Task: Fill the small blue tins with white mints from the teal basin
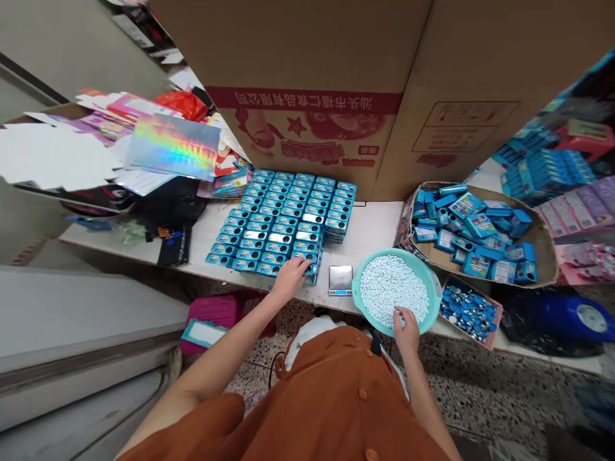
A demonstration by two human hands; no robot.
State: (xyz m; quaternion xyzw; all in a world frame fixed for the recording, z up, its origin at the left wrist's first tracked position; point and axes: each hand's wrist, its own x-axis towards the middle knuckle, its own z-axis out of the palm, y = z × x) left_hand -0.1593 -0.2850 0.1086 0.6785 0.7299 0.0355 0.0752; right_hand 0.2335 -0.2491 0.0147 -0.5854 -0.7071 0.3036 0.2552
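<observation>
My left hand (291,279) is at the near right corner of a block of stacked small blue tins (281,221), with its fingers closed on a blue tin there. The tins stand in rows, each with a dark round spot on its top. My right hand (407,328) is over the near side of a mint-green basin (436,306) full of small white pellets (391,285). Its thumb and fingers are pinched together at the pellets; a small white bit shows at the tips, too small to name. Between the hands lies a small silver digital scale (341,280).
A cut-down carton (548,259) of loose blue boxes stands right of the basin, beside a pink tray (491,341) of shiny blue-and-silver pieces. A tall cardboard box (307,51) walls off the back. Cards and papers (57,153) pile up left; a magenta stool (218,314) is below.
</observation>
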